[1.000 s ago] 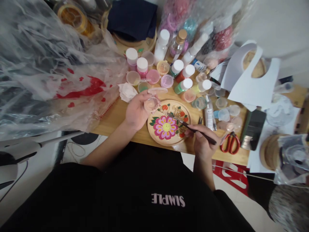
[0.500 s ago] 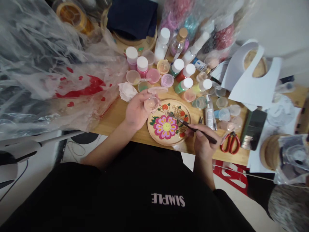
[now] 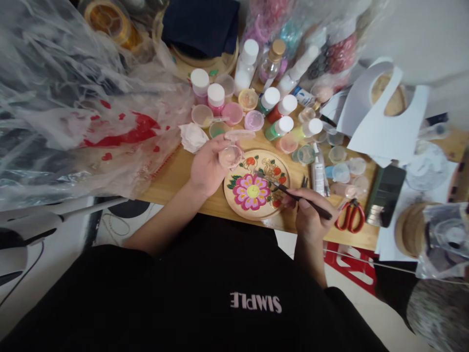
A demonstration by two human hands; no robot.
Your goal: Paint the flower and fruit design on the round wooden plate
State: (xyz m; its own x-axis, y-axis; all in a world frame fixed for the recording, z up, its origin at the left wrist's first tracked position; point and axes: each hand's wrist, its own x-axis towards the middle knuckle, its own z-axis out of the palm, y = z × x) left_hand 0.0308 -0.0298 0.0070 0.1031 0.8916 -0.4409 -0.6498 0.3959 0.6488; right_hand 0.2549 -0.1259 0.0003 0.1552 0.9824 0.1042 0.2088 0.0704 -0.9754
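A round wooden disc [image 3: 256,208] lies at the near edge of the wooden table, painted with a pink flower, green leaves and orange fruits. My right hand [image 3: 311,217] is closed on a thin dark paintbrush [image 3: 293,194], whose tip rests on the disc's upper right part. Just left of the disc, my left hand [image 3: 207,166] grips a small clear paint cup [image 3: 230,156] with pale contents, its hinged lid open above it.
Several white-capped paint bottles [image 3: 280,128] and small paint cups [image 3: 252,120] crowd the table behind the disc. Red scissors [image 3: 350,215] and a dark phone [image 3: 388,193] lie to the right. Crumpled clear plastic [image 3: 73,98] with red print covers the left side. A crumpled tissue [image 3: 192,137] sits nearby.
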